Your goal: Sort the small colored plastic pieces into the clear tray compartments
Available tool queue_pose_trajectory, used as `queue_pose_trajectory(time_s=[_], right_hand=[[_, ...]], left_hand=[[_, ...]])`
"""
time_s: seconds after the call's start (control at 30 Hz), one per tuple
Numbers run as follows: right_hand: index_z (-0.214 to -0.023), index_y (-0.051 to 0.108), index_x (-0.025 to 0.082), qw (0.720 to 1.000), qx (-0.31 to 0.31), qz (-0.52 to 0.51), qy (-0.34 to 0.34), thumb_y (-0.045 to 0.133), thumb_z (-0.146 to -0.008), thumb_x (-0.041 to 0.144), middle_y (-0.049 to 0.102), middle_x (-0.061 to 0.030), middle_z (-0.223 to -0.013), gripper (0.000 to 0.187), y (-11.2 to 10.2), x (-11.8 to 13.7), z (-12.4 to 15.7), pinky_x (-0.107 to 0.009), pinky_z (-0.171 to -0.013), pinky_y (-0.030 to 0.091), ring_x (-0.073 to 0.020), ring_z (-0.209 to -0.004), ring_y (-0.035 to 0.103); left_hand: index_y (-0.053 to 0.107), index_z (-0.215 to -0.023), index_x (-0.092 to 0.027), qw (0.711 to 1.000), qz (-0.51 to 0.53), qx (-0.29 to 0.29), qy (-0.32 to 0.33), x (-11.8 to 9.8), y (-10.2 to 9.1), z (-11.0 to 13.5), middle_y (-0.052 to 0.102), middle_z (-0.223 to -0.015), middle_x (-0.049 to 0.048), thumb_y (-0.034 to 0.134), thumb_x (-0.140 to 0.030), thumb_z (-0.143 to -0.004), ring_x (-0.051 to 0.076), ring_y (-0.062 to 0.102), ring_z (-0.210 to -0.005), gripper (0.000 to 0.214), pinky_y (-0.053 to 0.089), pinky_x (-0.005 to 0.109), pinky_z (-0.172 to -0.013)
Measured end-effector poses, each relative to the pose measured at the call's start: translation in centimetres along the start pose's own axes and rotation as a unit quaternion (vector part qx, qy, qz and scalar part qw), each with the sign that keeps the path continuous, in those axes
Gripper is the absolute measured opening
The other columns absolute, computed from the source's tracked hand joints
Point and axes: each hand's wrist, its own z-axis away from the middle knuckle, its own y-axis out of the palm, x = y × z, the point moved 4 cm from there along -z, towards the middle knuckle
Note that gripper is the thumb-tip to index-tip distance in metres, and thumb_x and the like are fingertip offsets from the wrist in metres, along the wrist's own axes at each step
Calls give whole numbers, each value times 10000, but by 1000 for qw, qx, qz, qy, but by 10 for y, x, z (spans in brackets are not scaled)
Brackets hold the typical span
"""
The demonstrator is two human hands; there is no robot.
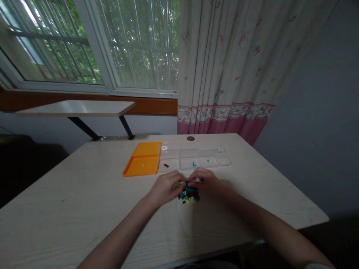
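Observation:
A small heap of tiny plastic pieces in dark brown, blue, green and pale yellow lies on the table in front of me. My left hand is at the heap's left side, its thumb and fingers drawn together over the pieces. From the right, my right hand reaches to the heap's far edge with fingertips pinched. What either hand grips is too small to make out. Just beyond is a clear compartment tray. Its near compartments hold a brown piece, blue pieces, a green piece and a yellow piece.
Left of the clear tray stands an orange two-part tray with a small pale piece in its near half. A raised white shelf on black legs is at the back left. A round brown grommet sits near the table's far edge.

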Motion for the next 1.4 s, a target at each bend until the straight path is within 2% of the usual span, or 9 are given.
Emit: queue_pose_trajectory(time_s=[0.37,0.43,0.53,0.63,0.7,0.93,1.1,1.2,1.4], right_hand=[[-853,629,173,999,-14,32,14,551,-827,344,621,-31,-732,189,-6,6,-2,-205,-539,406,-105,-592,522],[-822,627,168,999,26,28,1,551,-825,318,613,-30,-722,168,-6,7,-2,-201,-552,407,-106,-606,524],[-772,629,167,989,145,32,-26,573,-795,276,608,-21,-726,124,-3,13,0,-196,-589,414,-107,-643,545],[-789,631,181,967,244,59,-27,590,-768,261,610,-8,-763,92,-1,20,2,-195,-612,416,-105,-658,555],[-809,631,187,958,276,70,-33,594,-769,282,617,-9,-808,109,1,25,4,-201,-649,419,-108,-689,564],[-884,640,223,940,313,113,-73,528,-838,321,622,-10,-916,156,16,29,11,-210,-662,395,-116,-766,580],[-923,631,232,933,322,142,-75,501,-856,317,626,-13,-929,169,17,29,12,-220,-640,375,-121,-761,579],[-923,626,229,935,322,136,-59,521,-840,320,628,-11,-939,162,16,30,11,-223,-650,375,-125,-763,581],[-909,626,225,935,325,135,-49,529,-816,278,628,-7,-931,144,16,30,10,-219,-653,381,-124,-761,585]], left_hand=[[600,-851,-157,991,34,-126,6,-3,-12,-1,609,-788,51,500,-212,-821,120,546,-720,119,432,209,-627],[607,-845,-153,984,29,-178,-4,-1,-21,0,615,-779,52,522,-206,-806,115,539,-687,107,424,200,-576],[610,-839,-152,970,19,-241,-16,2,-34,2,610,-739,38,547,-201,-795,97,499,-592,91,399,192,-514],[616,-834,-152,964,13,-266,-16,1,-42,3,604,-724,30,560,-199,-792,84,468,-547,84,394,191,-505],[620,-829,-151,962,12,-273,-9,0,-44,3,607,-724,30,567,-197,-789,83,466,-543,81,392,188,-501],[632,-843,-156,963,6,-267,-25,5,-45,3,613,-751,32,554,-226,-798,87,484,-562,114,390,186,-501],[635,-822,-172,947,-82,-259,-170,42,-44,4,608,-763,28,524,-285,-797,133,528,-648,160,407,234,-587],[645,-839,-186,931,-136,-210,-265,64,-37,5,621,-812,37,490,-308,-795,175,565,-753,202,413,257,-622],[670,-838,-215,907,-208,-111,-350,74,-26,5,644,-863,78,471,-376,-781,257,585,-833,262,420,300,-612]])
